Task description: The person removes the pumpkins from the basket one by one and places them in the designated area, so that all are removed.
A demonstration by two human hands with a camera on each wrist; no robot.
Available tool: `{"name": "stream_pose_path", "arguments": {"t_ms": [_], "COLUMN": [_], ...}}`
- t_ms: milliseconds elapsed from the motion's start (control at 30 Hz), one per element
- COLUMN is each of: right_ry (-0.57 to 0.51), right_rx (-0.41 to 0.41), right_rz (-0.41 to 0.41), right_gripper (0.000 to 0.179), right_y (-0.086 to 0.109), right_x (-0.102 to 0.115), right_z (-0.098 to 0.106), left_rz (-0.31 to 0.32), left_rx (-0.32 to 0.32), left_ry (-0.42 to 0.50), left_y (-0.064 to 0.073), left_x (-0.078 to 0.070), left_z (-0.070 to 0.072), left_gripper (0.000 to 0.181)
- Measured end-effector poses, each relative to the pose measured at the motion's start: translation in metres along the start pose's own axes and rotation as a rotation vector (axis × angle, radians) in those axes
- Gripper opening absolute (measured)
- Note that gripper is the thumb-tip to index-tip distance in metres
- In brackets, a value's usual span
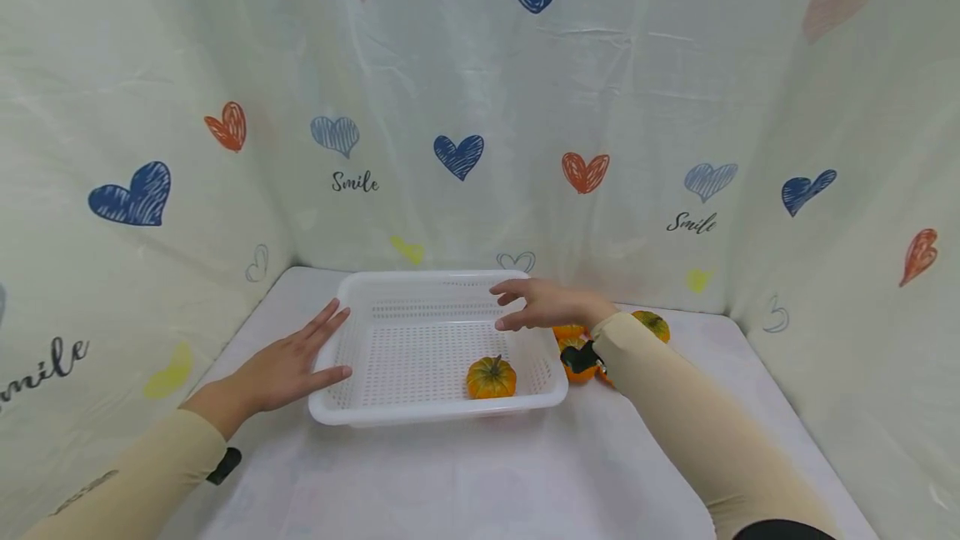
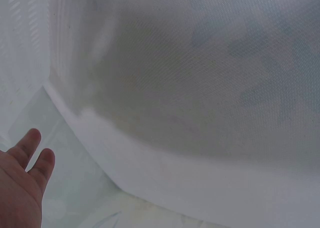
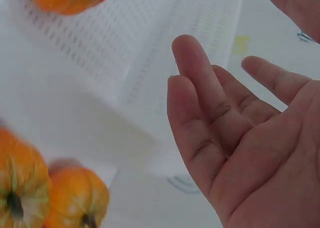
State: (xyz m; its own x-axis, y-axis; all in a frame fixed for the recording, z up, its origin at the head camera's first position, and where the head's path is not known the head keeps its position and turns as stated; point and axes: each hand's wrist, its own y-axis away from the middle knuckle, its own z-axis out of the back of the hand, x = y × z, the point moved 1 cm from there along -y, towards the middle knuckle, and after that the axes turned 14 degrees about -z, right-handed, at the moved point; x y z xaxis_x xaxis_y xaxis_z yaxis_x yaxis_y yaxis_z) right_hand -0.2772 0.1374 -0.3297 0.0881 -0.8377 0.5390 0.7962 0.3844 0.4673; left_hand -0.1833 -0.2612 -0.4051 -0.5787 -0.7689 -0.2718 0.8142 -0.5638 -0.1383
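A white perforated plastic basket [image 1: 420,417] stands on the table. Inside it, near the front right corner, sits one small orange-and-green pumpkin [image 1: 491,379]. My left hand [image 1: 288,367] rests its spread fingers against the basket's left rim. Over the right rim hovers my right hand [image 1: 551,305], fingers loosely extended and holding nothing; the right wrist view shows its bare palm. Several more small pumpkins [image 1: 577,361] lie on the table just right of the basket, partly hidden by my right forearm. The left wrist view has two fingers [image 2: 42,168] beside the basket's outer wall.
A white cloth covers the table [image 1: 465,482]. A pale curtain [image 1: 637,98] printed with hearts and "Smile" closes in the back and both sides. One pumpkin [image 1: 652,325] lies behind my right forearm, toward the back right.
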Motion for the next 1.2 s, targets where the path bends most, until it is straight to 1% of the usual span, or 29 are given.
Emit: {"name": "stream_pose_path", "arguments": {"t_ms": [100, 267, 367, 567, 833, 1100, 1200], "right_ry": [0.001, 0.016, 0.014, -0.010, 0.002, 0.082, 0.086], "right_rx": [0.033, 0.100, 0.135, 0.190, 0.204, 0.185, 0.190], "right_rz": [-0.014, -0.034, -0.044, -0.097, -0.129, -0.152, -0.156], "right_gripper": [0.070, 0.073, 0.073, 0.074, 0.072, 0.066, 0.064], "right_y": [-0.011, -0.024, -0.027, -0.029, -0.029, -0.030, -0.032], "right_x": [0.003, 0.001, 0.001, 0.003, 0.001, 0.006, 0.008], "right_z": [-0.010, -0.023, -0.028, -0.039, -0.048, -0.052, -0.053], "left_rz": [-0.001, -0.001, -0.001, -0.004, -0.009, -0.020, -0.018], "left_rx": [-0.001, 0.001, 0.000, -0.003, -0.007, -0.015, -0.016], "left_ry": [-0.001, 0.012, 0.017, 0.021, 0.019, 0.023, 0.026], "left_y": [-0.001, -0.002, -0.003, -0.001, 0.000, 0.001, 0.001], "left_x": [0.000, 0.000, 0.000, 0.000, 0.001, 0.003, 0.003], "left_z": [0.000, 0.000, 0.001, 0.001, 0.000, 0.000, 0.000], "left_gripper": [0.090, 0.090, 0.090, 0.089, 0.090, 0.090, 0.090]}}
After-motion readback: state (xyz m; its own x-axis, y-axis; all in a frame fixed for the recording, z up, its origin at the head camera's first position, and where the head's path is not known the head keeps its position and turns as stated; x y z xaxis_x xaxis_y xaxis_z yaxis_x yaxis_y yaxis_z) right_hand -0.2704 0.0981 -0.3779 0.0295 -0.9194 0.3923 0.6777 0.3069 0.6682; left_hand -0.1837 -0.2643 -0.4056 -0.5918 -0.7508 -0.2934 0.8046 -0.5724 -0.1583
